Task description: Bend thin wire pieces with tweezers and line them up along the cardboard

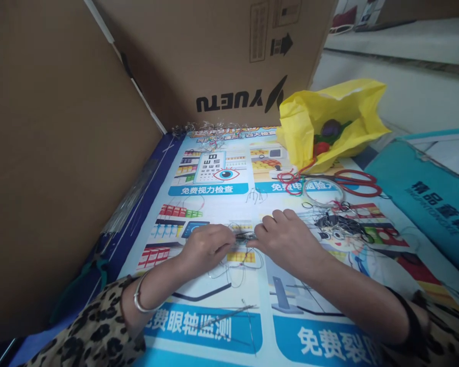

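My left hand [206,247] and my right hand [285,244] face each other over a printed sheet, fingers closed in a pinch. Between them they grip a small bundle of thin wires [245,236], its ends hidden under my fingertips. Fine wire loops [237,275] dangle below the bundle. Closer to me, several thin straight wires [229,318] lie crossed on the sheet. Beyond my hands sits a small bent wire piece [256,194]. A tangle of dark wire [340,224] rests right of my right hand.
Cardboard panels [214,56] stand behind and at left. A yellow bag [296,127] holds coloured yarn, with red cord [292,178] trailing out. Red-handled scissors [357,183] lie by a pale coil [323,192]. Teal-handled pliers [99,265] are at left, a teal box [439,199] at right.
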Tool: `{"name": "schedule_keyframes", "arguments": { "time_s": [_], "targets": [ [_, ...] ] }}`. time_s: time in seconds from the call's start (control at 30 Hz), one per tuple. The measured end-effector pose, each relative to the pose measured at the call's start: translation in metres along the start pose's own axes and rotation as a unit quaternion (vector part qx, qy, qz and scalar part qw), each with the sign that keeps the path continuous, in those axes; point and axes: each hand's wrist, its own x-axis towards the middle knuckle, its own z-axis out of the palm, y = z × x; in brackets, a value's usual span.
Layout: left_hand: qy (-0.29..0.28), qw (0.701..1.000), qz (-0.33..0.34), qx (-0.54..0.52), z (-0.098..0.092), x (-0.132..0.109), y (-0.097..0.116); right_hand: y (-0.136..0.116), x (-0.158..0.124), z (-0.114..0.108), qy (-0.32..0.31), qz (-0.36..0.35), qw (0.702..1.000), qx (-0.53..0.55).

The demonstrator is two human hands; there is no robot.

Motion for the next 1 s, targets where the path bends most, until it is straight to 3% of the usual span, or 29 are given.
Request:
{"name": "schedule_keyframes", "arguments": {
  "time_s": [0.4, 0.77, 0.87, 1.0],
  "targets": [
    [0.035, 0.993, 0.056, 0.097, 0.0056, -0.0067, 0.005, -0.0022, -0.0021, 0.0036, 0.002, 0.008, 1.0, 0.002],
    [0.006, 0.987, 0.087, 0.137, 0.004, -0.005, 0.0089, -0.0038, -0.0032, 0.0038, -0.001, 0.012, 1.0, -0.005],
    [0.0, 0.993, 0.058, 0.106, 0.0043, -0.004, 0.0083, -0.0035, -0.0036, 0.0048, -0.003, 0.018, 1.0, -0.003],
    [0.024, 0.997, -0.067, -0.003, 0.0043, -0.0006, 0.0059, -0.0015, -0.0017, 0.0042, -0.007, 0.031, 0.999, 0.006]
  ]
}}
